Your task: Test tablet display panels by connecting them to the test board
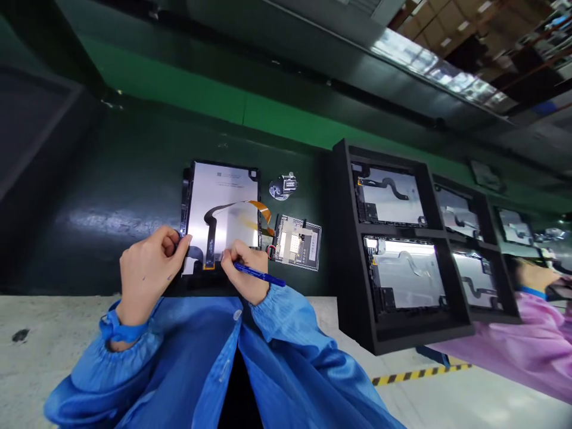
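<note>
The person's left hand (149, 268) is curled closed over the lower left edge of a tablet display panel (223, 205), hiding that part of the panel. The right hand (245, 273) is closed around a blue pen (263, 275), and its fingers cover the pen's tip, so any contact with the panel cannot be made out.

The panel lies at upper centre of the frame on a dark green counter (111, 179). A black flex cable (210, 238) curves across its silver back, with its lower end passing close to the right hand. An orange ribbon (259, 208) leads right toward a circuit board (297, 243), but where it ends is hard to see. A small red wire loop (270, 251) sits at the board's left edge. Just above the board lies a round metal fitting (282, 187), too small to identify.

At the right of the frame, a black rack (339, 238) holds similar panels in its compartments, and the farther ones are partly cut off. At the far right, a co-worker's pink sleeve (504, 351) and hand (531, 277) appear, with the hand blurred and its grip unclear.
</note>
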Demonstrator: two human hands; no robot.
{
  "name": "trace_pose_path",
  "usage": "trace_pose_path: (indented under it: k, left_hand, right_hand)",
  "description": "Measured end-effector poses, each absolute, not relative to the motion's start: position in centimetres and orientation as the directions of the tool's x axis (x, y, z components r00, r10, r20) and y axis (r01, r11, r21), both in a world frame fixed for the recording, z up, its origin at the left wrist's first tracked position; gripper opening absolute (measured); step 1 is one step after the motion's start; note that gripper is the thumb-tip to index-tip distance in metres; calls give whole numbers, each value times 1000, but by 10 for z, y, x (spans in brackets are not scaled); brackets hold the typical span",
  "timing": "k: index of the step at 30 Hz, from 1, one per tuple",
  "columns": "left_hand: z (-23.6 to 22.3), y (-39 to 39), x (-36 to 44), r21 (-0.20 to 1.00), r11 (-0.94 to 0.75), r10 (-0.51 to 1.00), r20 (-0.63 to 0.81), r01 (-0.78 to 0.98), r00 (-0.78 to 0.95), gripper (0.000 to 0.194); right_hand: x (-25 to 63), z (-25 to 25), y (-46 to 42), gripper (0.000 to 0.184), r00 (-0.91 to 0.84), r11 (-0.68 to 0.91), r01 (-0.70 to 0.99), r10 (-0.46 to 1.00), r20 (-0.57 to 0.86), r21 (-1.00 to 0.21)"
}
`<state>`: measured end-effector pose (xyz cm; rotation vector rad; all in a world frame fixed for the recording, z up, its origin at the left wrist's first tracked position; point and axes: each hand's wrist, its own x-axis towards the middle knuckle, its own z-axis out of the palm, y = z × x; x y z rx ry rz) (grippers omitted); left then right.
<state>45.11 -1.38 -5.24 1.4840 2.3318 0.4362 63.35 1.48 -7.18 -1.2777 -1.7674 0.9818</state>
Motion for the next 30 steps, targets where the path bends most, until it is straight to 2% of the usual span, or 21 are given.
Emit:
trace_pose_path:
  k: [9,16,19,21,22,24,26,28,30]
  left_hand:
    - [-51,-13,452,435,417,907,-138,798,-399,28]
    - [-47,-14,448,415,419,908,-190,808,-373,31]
    - [-42,-16,446,405,419,907,-230,813,-353,31]
    - [-35,-19,445,421,429,902,-254,799,-350,32]
    - [-30,-21,445,460,426,903,-269,779,-335,33]
    - [-20,-25,448,612,402,915,-303,681,-268,37]
    - [-12,-28,453,789,353,935,-303,502,-183,36]
    - [-11,-29,461,910,310,948,-272,274,-168,34]
    - [-16,-26,471,958,285,946,-277,26,-169,38]
  right_hand:
    - [631,-75,14,30,-273,251,438,952,138,-863]
    - [639,-74,13,36,-159,123,358,985,70,-926]
    - [644,-70,14,27,-241,208,259,959,145,-943]
    - [646,-64,13,25,-369,376,176,882,293,-910]
    - [646,-62,12,28,-444,495,147,806,390,-856]
    - [645,-57,9,40,-579,723,134,612,539,-678]
    - [644,-55,6,43,-635,842,208,503,586,-498]
    - [647,-54,4,35,-583,830,322,553,596,-455]
    - [654,-55,4,38,-512,797,363,603,612,-483]
